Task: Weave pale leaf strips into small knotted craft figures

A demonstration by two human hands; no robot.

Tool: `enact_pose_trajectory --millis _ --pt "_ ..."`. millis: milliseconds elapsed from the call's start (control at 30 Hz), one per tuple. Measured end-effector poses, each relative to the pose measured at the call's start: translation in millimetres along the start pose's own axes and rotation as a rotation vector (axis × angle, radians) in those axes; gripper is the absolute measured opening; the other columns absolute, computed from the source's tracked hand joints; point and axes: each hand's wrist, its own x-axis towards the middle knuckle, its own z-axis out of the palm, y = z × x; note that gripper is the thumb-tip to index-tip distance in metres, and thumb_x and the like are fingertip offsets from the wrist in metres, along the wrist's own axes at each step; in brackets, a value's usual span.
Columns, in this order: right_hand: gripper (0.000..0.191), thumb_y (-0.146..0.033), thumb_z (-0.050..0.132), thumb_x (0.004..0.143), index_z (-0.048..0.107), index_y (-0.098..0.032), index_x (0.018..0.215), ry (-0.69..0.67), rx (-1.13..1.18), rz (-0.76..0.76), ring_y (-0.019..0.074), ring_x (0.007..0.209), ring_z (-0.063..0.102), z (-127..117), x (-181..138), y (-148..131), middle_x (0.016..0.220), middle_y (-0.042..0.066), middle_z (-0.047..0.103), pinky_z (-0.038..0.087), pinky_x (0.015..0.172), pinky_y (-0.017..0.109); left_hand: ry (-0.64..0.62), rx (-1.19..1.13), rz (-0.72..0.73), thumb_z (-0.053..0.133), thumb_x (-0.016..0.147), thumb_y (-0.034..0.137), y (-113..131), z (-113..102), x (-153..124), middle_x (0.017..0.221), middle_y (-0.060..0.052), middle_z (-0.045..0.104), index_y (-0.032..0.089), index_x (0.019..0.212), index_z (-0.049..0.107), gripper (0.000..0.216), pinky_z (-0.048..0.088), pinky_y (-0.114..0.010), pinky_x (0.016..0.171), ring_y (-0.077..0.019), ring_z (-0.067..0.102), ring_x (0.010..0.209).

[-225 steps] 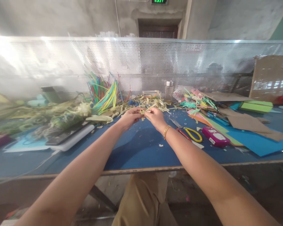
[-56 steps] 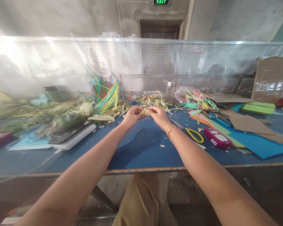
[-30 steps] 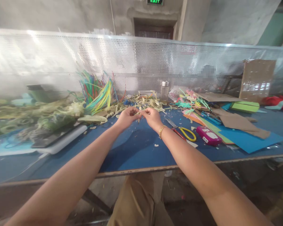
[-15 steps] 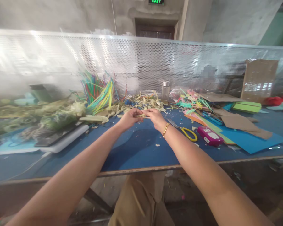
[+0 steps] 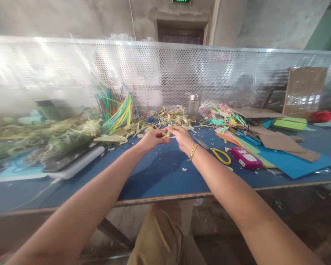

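Over the blue table (image 5: 160,176), my left hand (image 5: 152,138) and my right hand (image 5: 182,137) meet fingertip to fingertip. Both pinch a small pale yellow strip piece (image 5: 167,132) between them, held just above the tabletop. My right wrist wears a gold bracelet (image 5: 193,151). Just behind the hands lies a heap of pale straw-like strips (image 5: 168,119). Small pale scraps (image 5: 184,169) dot the table below my hands.
Yellow-handled scissors (image 5: 219,154) and a pink box (image 5: 246,158) lie right of my hands, beside coloured paper sheets (image 5: 292,158). Coloured strips (image 5: 116,108) stand at the back, a metal-capped jar (image 5: 193,105) near them. A white tablet (image 5: 71,163) lies left. A perforated metal screen (image 5: 160,73) borders the table.
My hands stay together at the same spot, working the strip; the fingers have shifted slightly and the piece now points more upward. The view has moved a little.
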Motion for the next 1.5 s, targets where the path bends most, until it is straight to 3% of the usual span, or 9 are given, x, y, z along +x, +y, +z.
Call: enact_pose_trajectory --millis 233,367,467,567,733,933,1067,1333,1500 --pt "0.033 -0.052 0.069 0.072 0.069 -0.019 0.073 -0.02 0.019 -0.048 0.0167 0.09 0.061 -3.2 0.7 -2.4 0.088 0.004 0.072 0.046 0.083 0.031 -0.063 -0.036 -0.051 0.086 0.053 0.028 1.7 1.0 -1.6 0.069 0.001 0.066 0.017 0.075 0.067 0.031 0.047 -0.026 0.065 -0.012 0.06 0.064" --pt "0.043 -0.062 0.061 0.076 0.069 -0.02 0.083 -0.005 -0.032 0.033 0.0156 0.079 0.06 -8.9 2.5 -8.2 0.089 0.005 0.069 0.045 0.071 0.03 -0.013 -0.244 -0.116 0.084 0.058 0.021 2.8 4.0 -2.5 0.085 -0.004 0.071 0.016 0.087 0.07 0.033 0.051 -0.028 0.075 -0.0149 0.066 0.079" --pt "0.052 -0.07 0.054 0.077 0.067 -0.019 0.085 0.002 -0.053 0.124 0.016 0.076 0.06 -10.2 2.6 -9.6 0.083 0.005 0.068 0.044 0.067 0.029 0.046 -0.405 -0.159 0.078 0.066 0.015 6.3 4.4 -1.1 0.093 -0.008 0.071 0.014 0.085 0.07 0.02 0.053 -0.028 0.083 -0.0168 0.068 0.089" --pt "0.05 -0.068 0.06 0.073 0.064 -0.018 0.076 -0.018 -0.039 0.139 0.0151 0.072 0.057 -7.4 0.8 -7.2 0.076 0.004 0.067 0.042 0.067 0.028 0.091 -0.507 -0.186 0.07 0.075 0.015 10.3 3.9 0.2 0.093 -0.008 0.071 0.014 0.08 0.068 0.006 0.054 -0.027 0.084 -0.0162 0.068 0.09" --pt "0.038 -0.054 0.072 0.063 0.059 -0.018 0.065 0.014 -0.04 0.021 0.0118 0.064 0.05 -2.9 -1.3 -2.0 0.064 -0.001 0.06 0.041 0.068 0.027 0.083 -0.412 -0.184 0.076 0.07 0.017 7.1 4.5 -0.3 0.076 -0.005 0.067 0.013 0.074 0.066 0.011 0.053 -0.023 0.073 -0.0126 0.066 0.078" --pt "0.027 -0.041 0.072 0.064 0.058 -0.018 0.062 0.071 -0.002 0.0 0.0117 0.063 0.049 -1.1 0.7 1.1 0.061 -0.003 0.057 0.041 0.069 0.028 0.089 -0.313 -0.202 0.079 0.063 0.017 -0.3 4.5 1.6 0.067 -0.004 0.064 0.016 0.065 0.065 0.015 0.052 -0.024 0.061 -0.0141 0.064 0.07" --pt "0.025 -0.04 0.069 0.068 0.055 -0.019 0.063 0.109 -0.009 -0.038 0.011 0.063 0.048 -2.7 3.5 1.0 0.062 -0.003 0.054 0.042 0.066 0.026 0.067 -0.316 -0.213 0.077 0.065 0.014 1.4 5.7 1.4 0.071 -0.003 0.067 0.018 0.065 0.066 0.012 0.053 -0.024 0.065 -0.0132 0.064 0.072" --pt "0.045 -0.063 0.057 0.078 0.064 -0.019 0.069 0.094 -0.171 -0.017 0.0152 0.068 0.058 -13.7 7.6 1.9 0.068 0.003 0.065 0.045 0.068 0.029 0.168 -0.546 -0.196 0.065 0.082 0.026 5.0 3.7 3.9 0.089 -0.008 0.071 0.015 0.081 0.069 0.011 0.056 -0.028 0.082 -0.0148 0.066 0.084" --pt "0.041 -0.057 0.063 0.075 0.067 -0.018 0.064 -0.05 -0.406 -0.028 0.0159 0.062 0.058 -10.3 2.7 4.2 0.063 0.003 0.066 0.042 0.063 0.029 0.188 -0.525 -0.109 0.073 0.071 0.013 1.4 0.9 5.7 0.082 -0.005 0.069 0.014 0.072 0.068 0.005 0.053 -0.024 0.083 -0.0113 0.064 0.079"
